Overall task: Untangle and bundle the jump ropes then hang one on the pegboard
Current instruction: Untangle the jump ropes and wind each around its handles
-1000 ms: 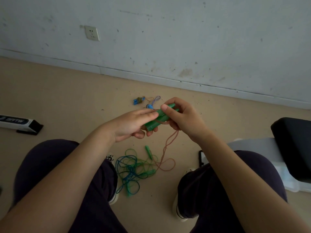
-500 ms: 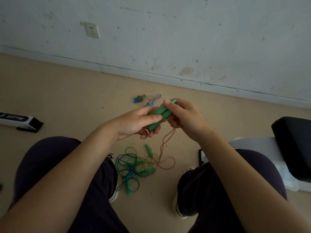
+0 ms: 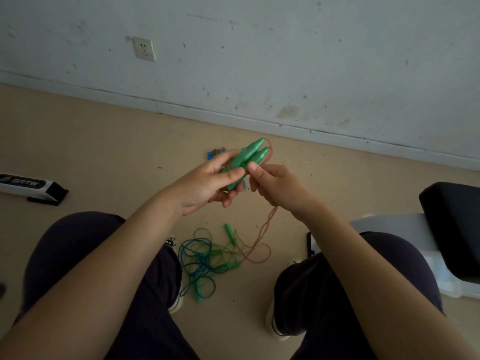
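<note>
Left hand (image 3: pixel 205 183) clasps two glossy green plastic jump-rope handles (image 3: pixel 246 158) side by side above the floor; right hand (image 3: pixel 280 188) pinches their thin pinkish cord (image 3: pixel 267 224). Handles likely light, rigid, slick: grip mid-barrel. Cord limp, snag-prone; green-blue rope tangle (image 3: pixel 205 258) lies below.
</note>
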The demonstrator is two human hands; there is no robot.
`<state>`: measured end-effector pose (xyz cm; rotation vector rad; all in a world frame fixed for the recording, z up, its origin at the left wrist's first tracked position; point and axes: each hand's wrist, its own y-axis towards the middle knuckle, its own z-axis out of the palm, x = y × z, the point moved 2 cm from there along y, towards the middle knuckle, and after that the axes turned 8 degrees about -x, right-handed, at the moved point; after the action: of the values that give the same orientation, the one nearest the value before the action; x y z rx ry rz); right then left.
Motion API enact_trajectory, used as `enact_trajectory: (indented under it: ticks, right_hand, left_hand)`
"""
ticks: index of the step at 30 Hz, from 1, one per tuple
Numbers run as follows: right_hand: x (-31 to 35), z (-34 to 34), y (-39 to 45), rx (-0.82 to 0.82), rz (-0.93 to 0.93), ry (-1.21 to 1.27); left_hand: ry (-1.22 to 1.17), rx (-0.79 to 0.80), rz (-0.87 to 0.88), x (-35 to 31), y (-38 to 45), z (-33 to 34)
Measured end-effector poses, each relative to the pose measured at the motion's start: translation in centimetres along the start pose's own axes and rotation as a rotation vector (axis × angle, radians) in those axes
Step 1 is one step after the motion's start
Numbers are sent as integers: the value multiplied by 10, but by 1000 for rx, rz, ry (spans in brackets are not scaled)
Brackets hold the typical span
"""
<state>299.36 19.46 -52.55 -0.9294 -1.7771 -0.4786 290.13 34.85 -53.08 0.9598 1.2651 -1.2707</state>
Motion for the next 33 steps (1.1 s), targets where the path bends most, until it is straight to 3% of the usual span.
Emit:
enact_trajectory:
  ticks: [7,13,20,26,33]
  right_hand:
    - [4,9,2,92,-79,-28]
    - [10,9,-1,75,-93,-191]
    - [20,-12,-8,-35,-308,-290]
    - [21,-23,-5,-168,-428,-323]
    - [16,-14,-1,-106,-332,-228]
  left_hand:
    - [-42,-250,103,-7,2,4]
    - [124,-536,112,-12,6,-16]
    - [294,-409,13,-2,6,-21]
    - [317,-109,-56,1,4,-7]
    - [360,58,-76,2,2,2]
